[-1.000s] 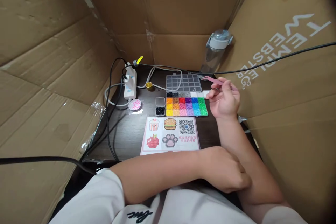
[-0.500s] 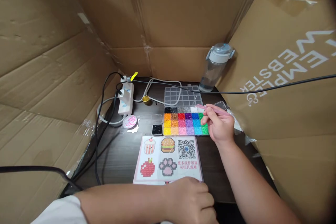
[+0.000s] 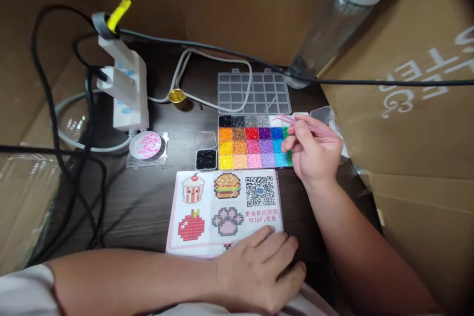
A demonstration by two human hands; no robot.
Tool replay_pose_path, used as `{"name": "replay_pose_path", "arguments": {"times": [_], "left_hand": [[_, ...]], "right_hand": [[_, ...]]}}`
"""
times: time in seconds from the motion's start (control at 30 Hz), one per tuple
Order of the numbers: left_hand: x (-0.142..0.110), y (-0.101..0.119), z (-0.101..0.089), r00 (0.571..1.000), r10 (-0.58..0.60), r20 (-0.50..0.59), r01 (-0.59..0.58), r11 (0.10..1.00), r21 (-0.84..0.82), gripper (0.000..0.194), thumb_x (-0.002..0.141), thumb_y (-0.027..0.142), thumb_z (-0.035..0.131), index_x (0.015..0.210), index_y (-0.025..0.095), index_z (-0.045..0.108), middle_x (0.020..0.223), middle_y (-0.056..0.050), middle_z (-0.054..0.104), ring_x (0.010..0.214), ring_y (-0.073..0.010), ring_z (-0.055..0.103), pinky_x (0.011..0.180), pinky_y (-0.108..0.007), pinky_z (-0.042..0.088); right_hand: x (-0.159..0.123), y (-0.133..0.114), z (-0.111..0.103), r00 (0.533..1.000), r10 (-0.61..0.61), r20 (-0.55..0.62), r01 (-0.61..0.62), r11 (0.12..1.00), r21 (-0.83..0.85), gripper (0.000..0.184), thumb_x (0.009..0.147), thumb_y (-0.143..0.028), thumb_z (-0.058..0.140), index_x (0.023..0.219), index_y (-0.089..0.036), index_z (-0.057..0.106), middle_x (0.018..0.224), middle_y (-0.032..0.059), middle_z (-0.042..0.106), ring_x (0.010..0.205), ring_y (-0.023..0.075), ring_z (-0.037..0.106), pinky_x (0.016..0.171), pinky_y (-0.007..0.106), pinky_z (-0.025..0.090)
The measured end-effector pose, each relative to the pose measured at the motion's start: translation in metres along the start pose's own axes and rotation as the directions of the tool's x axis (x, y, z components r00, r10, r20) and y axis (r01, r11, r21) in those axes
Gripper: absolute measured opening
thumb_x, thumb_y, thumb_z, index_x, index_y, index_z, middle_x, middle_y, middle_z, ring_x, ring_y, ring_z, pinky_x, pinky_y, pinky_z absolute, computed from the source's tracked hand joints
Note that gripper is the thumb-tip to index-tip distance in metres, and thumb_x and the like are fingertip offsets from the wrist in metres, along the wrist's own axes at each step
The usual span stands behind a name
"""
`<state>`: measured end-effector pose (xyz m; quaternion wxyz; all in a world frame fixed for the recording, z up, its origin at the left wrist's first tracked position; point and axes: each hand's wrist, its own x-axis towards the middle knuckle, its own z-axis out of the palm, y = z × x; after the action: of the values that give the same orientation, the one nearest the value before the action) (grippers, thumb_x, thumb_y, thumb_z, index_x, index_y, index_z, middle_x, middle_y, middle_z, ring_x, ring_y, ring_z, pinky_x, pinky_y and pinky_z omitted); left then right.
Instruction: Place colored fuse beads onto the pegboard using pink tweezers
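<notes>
Pink tweezers [image 3: 287, 120] are pinched in my right hand [image 3: 315, 155], their tips over the compartment of white beads [image 3: 275, 122] in the back row. The hand hovers above the right side of the divided bead box [image 3: 218, 133], hiding part of the green and blue compartments. My left hand [image 3: 261, 269] lies across the front right of a pattern sheet [image 3: 172, 242], its fingers apart and holding nothing. On the sheet are pixel pictures of a cupcake, a burger, a red fruit and a paw, beside a QR code. Whether a bead sits between the tips is too small to tell.
A small box of black beads [image 3: 206, 159] and a dish of pink beads [image 3: 147, 145] stand left. Behind are the clear lid [image 3: 255, 90], a gold cup [image 3: 177, 96], a power strip [image 3: 129, 89] and a water bottle [image 3: 329, 34]. A black cable [image 3: 229, 53] crosses the back; cardboard walls surround the table.
My view has tilted down and come closer to the table. The left hand's curled fingers have spread out over the sheet. The tweezers stay at the white beads.
</notes>
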<state>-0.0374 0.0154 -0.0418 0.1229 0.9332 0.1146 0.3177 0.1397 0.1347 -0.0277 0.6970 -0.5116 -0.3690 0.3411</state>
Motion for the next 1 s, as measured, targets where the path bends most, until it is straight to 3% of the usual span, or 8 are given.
{"name": "replay_pose_path", "arguments": {"times": [0.23, 1.0], "left_hand": [[-0.007, 0.0015, -0.0005, 0.987, 0.012, 0.16, -0.018, 0.999, 0.036, 0.027, 0.087, 0.029, 0.056, 0.106, 0.016, 0.069, 0.117, -0.013, 0.068, 0.106, -0.0247, 0.063, 0.091, -0.037, 0.049], [-0.006, 0.0024, -0.0029, 0.979, 0.003, 0.206, 0.004, 0.999, -0.034, 0.026, 0.089, 0.024, 0.049, 0.103, 0.016, 0.07, 0.12, -0.013, 0.066, 0.106, -0.0237, 0.061, 0.085, -0.034, 0.047]], "right_hand": [[-0.0031, -0.0016, 0.0008, 0.999, -0.038, 0.028, 0.038, 0.999, -0.017, 0.014, 0.079, -0.031, 0.074, 0.089, -0.022, 0.071, 0.064, -0.0046, 0.064, 0.041, 0.008, 0.057, 0.037, 0.023, 0.043], [-0.0083, -0.0039, 0.0004, 0.999, -0.034, -0.022, 0.032, 0.996, -0.079, 0.01, 0.08, -0.029, 0.074, 0.083, -0.02, 0.073, 0.061, -0.0013, 0.062, 0.041, 0.0114, 0.056, 0.036, 0.027, 0.044]]}}
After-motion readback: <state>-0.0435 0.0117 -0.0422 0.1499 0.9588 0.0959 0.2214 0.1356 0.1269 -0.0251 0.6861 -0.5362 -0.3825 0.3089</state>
